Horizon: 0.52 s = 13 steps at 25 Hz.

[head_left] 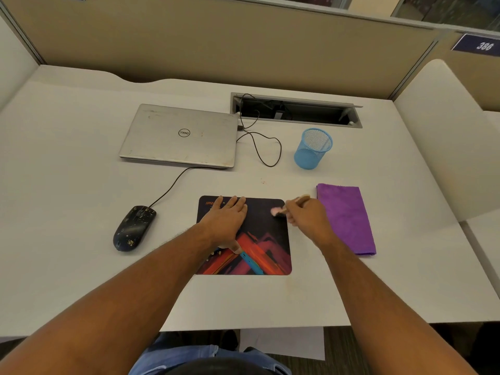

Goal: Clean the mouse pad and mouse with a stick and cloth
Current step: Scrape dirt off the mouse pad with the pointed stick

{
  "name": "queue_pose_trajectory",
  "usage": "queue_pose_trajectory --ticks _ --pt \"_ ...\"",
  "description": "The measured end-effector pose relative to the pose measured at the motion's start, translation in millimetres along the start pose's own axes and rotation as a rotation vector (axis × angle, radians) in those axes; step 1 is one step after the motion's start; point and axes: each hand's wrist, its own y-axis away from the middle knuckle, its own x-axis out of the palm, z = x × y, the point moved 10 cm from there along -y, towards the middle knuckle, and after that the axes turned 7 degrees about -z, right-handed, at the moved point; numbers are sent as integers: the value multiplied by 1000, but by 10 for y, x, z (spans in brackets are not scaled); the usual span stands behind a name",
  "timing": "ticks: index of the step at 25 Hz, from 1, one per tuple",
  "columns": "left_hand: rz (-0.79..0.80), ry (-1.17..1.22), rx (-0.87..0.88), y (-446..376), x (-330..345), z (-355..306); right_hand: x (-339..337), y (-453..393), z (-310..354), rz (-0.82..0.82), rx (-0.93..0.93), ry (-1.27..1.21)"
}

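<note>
Crumbs dot the mouse pad our left hand flattens, fingers straight, while our right hand grips the stick; mouse and cloth wait untouched.

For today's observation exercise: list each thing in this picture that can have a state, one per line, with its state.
Mouse pad: flat on desk, pale specks on it.
Mouse: left of pad, speckled, untouched.
Stick: gripped, pink tip on pad.
Cloth: folded, right of pad.
Laptop: closed.
Pen cup: upright.
Left hand: flat, pressing pad.
Right hand: gripping stick.
</note>
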Motion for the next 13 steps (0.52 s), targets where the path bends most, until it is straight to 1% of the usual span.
queue_pose_trajectory --ticks 2,3,4,5,7,8,9,11,13 --pt "2 3 -2 -7 -2 3 65 35 -6 172 -6 179" --pt "3 3 -2 -8 -3 3 55 50 17 206 -10 208" --pt "1 5 -1 -11 -4 0 10 33 61 186 -22 162" --pt "-1 5 1 -15 -3 -2 -55 1 112 126 -23 46" --pt "-1 8 -1 -5 -1 0 -162 -65 133 -33 0 -203" --pt "-2 10 -3 -5 -2 1 -158 -77 117 -81 15 -242" --pt "-1 11 -4 -4 0 0 -102 -64 87 -82 32 -215" --pt "7 7 -2 -5 2 -1 63 -4 37 36 66 -102" --pt "3 2 -3 -6 -3 -1 191 104 20 232 68 83"
